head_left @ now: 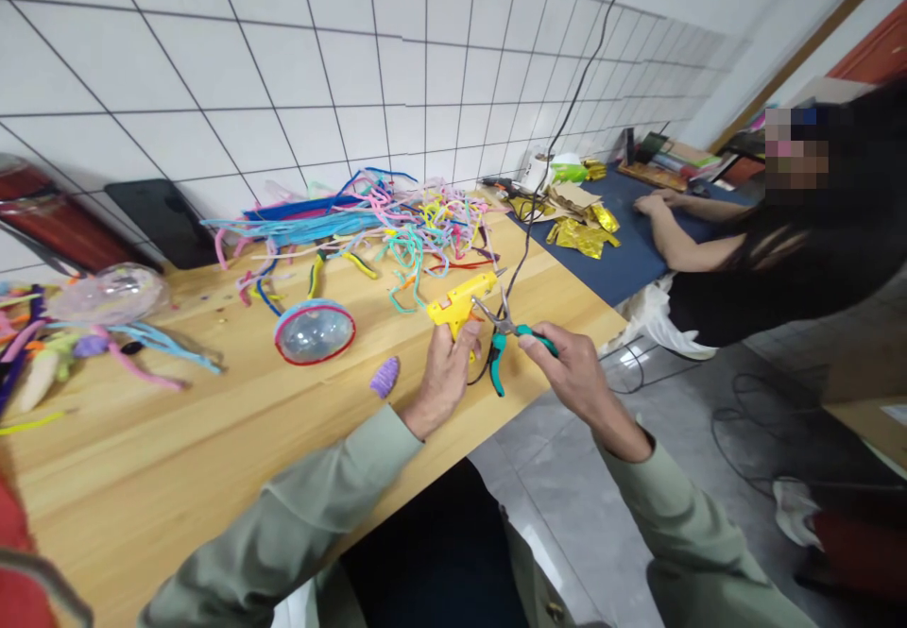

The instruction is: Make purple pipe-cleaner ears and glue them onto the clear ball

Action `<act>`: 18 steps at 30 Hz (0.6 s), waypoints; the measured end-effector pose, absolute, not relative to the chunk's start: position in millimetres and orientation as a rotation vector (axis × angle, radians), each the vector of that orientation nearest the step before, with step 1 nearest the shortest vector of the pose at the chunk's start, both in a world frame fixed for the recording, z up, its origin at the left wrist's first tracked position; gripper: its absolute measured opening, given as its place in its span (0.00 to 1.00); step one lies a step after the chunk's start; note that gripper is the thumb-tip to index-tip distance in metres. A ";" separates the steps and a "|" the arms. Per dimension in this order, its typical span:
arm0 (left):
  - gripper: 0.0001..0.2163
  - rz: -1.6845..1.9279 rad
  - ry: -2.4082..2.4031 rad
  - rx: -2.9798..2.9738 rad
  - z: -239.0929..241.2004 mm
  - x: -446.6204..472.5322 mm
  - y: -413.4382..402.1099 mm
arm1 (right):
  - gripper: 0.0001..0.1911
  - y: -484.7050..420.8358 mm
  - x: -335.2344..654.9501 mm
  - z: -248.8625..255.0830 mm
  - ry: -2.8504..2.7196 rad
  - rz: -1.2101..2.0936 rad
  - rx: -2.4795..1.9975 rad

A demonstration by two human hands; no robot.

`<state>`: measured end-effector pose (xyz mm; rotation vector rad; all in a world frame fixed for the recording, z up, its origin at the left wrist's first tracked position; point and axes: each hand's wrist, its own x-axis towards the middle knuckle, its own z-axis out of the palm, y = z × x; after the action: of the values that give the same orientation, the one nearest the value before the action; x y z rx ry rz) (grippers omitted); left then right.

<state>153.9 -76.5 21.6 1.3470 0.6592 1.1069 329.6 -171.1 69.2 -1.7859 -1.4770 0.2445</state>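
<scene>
My left hand point(445, 373) is wrapped round the grip of a yellow hot glue gun point(460, 299), whose nozzle points up and to the right. In my right hand point(567, 364) is one teal handle of a pair of pliers point(504, 326). The pliers' jaws are spread beside the glue gun; whether they touch it I cannot tell. Left of my left hand, a purple ridged piece point(385, 378) lies on the wooden table point(233, 449). Beyond it sits a clear plastic dome point(316, 333) with a red rim.
Tangled pipe cleaners point(425, 222) and a yellow-handled tool point(316, 274) lie by the wall. A phone point(162, 222) leans near a red thermos point(63, 222). A black cord point(559, 127) hangs down behind the pliers. Gold foil point(585, 236) lies near a co-worker point(772, 250) at right.
</scene>
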 end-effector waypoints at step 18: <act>0.31 1.081 0.670 1.338 29.0 151.7 -75.4 | 0.19 -170.9 328.6 68.1 -1.504 0.244 -1.785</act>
<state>151.7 -75.4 29.0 1.3384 0.6698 1.0806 328.6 -170.9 68.1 -1.7846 -1.5042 0.2441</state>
